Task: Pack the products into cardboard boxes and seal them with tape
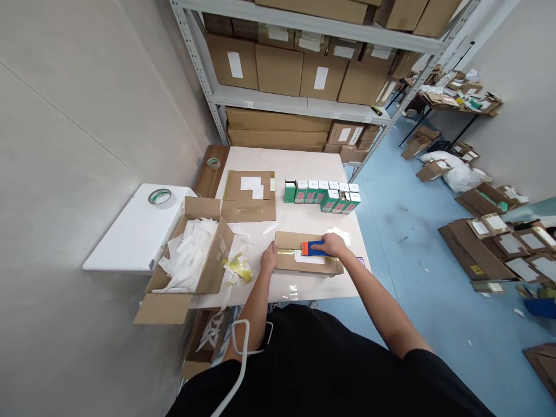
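A long flat cardboard box (288, 239) lies on the table in front of me, with tape along its top and a white label (311, 260) on it. My left hand (269, 258) grips the box's left end, the fingers mostly hidden. Closed around a blue scraper with an orange end (307, 248), my right hand (333, 245) is over the right half of the box, the orange end at the label's upper edge. White paper pieces (341, 234) lie just beyond the right hand. Left of the box sits crumpled yellowish tape (240, 267).
Several green-and-white cartons (321, 193) stand in rows at the back of the table (286, 163). A flattened cardboard piece (249, 211) lies behind the left hand. An open carton (221, 246) full of white scraps stands left, near a tape roll (160, 196). Metal shelving (278, 102) rises behind.
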